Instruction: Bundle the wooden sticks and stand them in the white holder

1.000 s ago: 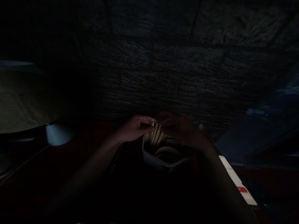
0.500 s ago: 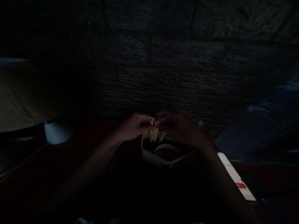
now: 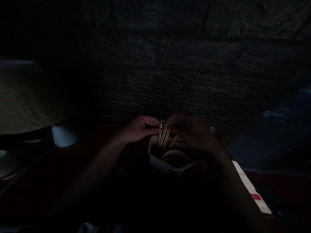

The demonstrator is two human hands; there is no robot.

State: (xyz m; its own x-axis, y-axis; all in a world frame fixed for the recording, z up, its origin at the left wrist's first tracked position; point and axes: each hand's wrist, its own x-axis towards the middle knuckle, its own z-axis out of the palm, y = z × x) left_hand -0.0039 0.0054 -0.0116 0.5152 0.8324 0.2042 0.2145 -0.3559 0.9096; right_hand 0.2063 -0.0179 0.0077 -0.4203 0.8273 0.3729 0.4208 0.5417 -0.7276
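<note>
The scene is very dark. My left hand [image 3: 139, 129] and my right hand [image 3: 188, 129] meet fingertip to fingertip above a pale container [image 3: 159, 161]. Both pinch the tops of a bunch of thin pale sticks [image 3: 164, 137] that stand slanted in the container. A curved pale strip [image 3: 175, 153] lies inside it, below the sticks. Red nail polish shows on my left hand. What else is in the container is lost in shadow.
A dark rough brick wall [image 3: 184, 74] rises just behind the hands. A round pale surface [image 3: 24, 106] and a small white object [image 3: 63, 135] are at the left. A white flat box with a red mark [image 3: 251, 189] lies at the right.
Both hands stay pinched on the stick tops. The sticks have shifted a little and fan out more to the right. The camera has drifted slightly.
</note>
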